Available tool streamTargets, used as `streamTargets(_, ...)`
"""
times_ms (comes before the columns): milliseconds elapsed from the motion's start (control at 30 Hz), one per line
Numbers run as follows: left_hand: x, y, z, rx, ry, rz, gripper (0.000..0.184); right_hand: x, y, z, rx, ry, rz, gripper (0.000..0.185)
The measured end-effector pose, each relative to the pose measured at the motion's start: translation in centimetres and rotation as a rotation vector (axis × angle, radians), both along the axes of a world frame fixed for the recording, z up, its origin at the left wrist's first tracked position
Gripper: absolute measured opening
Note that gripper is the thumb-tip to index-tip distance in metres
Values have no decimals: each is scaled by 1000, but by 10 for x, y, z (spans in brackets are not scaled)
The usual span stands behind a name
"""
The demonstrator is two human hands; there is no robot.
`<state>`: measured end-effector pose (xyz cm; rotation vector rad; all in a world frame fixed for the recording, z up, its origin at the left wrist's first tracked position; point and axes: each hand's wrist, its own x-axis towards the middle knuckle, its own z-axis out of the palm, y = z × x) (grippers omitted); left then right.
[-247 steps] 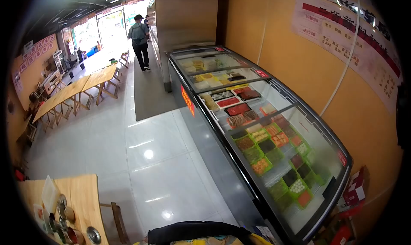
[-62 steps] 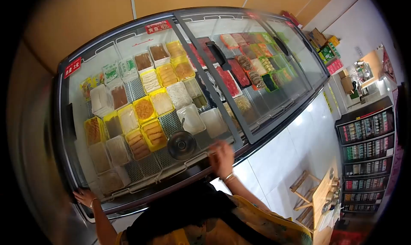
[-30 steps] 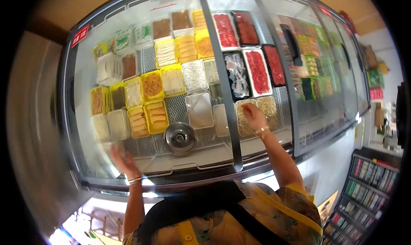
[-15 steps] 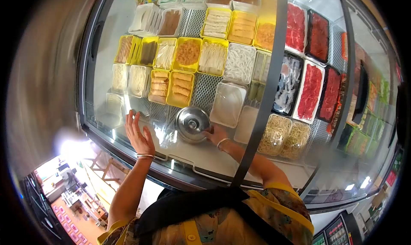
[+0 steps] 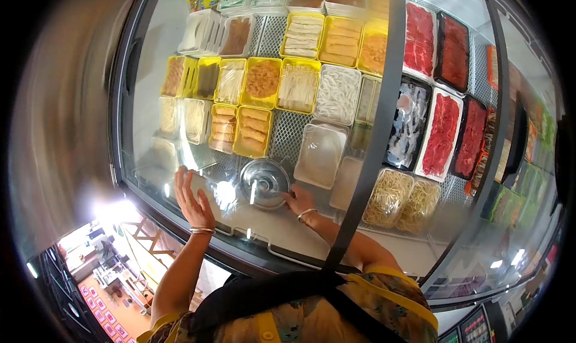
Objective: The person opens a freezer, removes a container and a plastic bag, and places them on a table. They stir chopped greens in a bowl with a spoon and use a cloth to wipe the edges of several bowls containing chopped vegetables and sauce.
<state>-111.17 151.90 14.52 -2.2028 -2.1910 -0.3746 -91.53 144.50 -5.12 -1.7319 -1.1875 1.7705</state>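
Under the sliding glass of the display freezer, my right hand [image 5: 298, 200] pinches the right rim of a round metal pot [image 5: 264, 183] with a lid on it. My left hand [image 5: 194, 200] lies with fingers spread on top of the glass, left of the pot, holding nothing. Just behind the pot are yellow trays of rolls [image 5: 253, 132] and a white tray [image 5: 321, 154]. Two wrapped trays of sprouts [image 5: 387, 198] sit to the right, beyond the dark glass frame [image 5: 375, 133].
Red meat trays [image 5: 441, 133] fill the middle section of the freezer. More yellow and white trays stand at the back left. The freezer's dark front edge [image 5: 252, 258] runs before my body. Wooden stools [image 5: 150, 238] show at the lower left.
Since about half a second ago, the pot has shifted slightly left with my right hand on its rim. Earlier, my right hand was over the sprout trays and my left hand was blurred above the glass.
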Motion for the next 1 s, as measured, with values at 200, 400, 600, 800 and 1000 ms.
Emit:
streamTargets(200, 1, 0, 1, -6, 2, -1, 39, 0, 0, -3, 37, 52, -41, 22)
streamTargets(400, -3, -1, 1, -11, 4, 5, 41, 2, 0, -10, 78, 126, -254, 24)
streamTargets(600, -3, 0, 1, -14, 4, 11, 41, 7, 19, 18, 119, 73, -170, 25)
streamTargets(800, 1, 0, 3, -5, -28, 23, 41, 25, 27, 34, 203, 149, -71, 24)
streamTargets(1000, 1, -1, 3, 2, -14, 9, 41, 51, 20, 32, 125, 428, -113, 19)
